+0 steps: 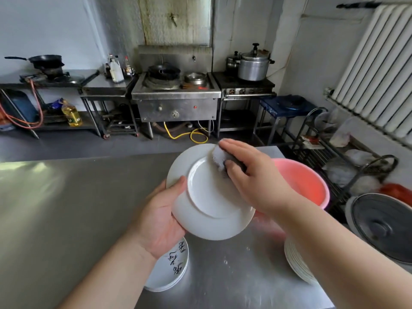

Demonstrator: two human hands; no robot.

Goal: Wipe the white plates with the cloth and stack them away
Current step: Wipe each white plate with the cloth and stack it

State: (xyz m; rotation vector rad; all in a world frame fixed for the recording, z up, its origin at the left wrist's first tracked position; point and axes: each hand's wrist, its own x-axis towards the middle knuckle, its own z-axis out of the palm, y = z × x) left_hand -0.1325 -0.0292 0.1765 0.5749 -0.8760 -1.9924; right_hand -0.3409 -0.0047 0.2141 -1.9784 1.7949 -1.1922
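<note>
Head camera view, looking down at our two bare hands over a steel table (66, 208).

Our left hand (165, 217) grips a white plate (211, 197) by its left edge. The thumb (178, 184) lies curled over the rim on the upper face, and the palm and fingers go underneath. The plate is held clear of the table, tilted, with its face turned up toward us. Most of it sits to the right of the gripping hand.

Our right hand (252, 175) reaches in from the right and holds a grey and white cloth (217, 156). The fingers are stretched almost flat over the cloth, and the thumb is tucked against its near side. The hand presses the cloth onto the far upper rim of the plate, opposite the left hand's hold.

On the table below our left wrist is a stack of plates with black brush writing (171, 268). Under our right forearm is a stack of plain white plates (296, 262), partly hidden by the arm. A pink basin (307, 181) stands just behind the right hand.

Across the room we see a steel wok stove (176, 92), a large metal pressure cooker (253, 63) on a burner to its right, and a white radiator (379, 63) on the right wall.
</note>
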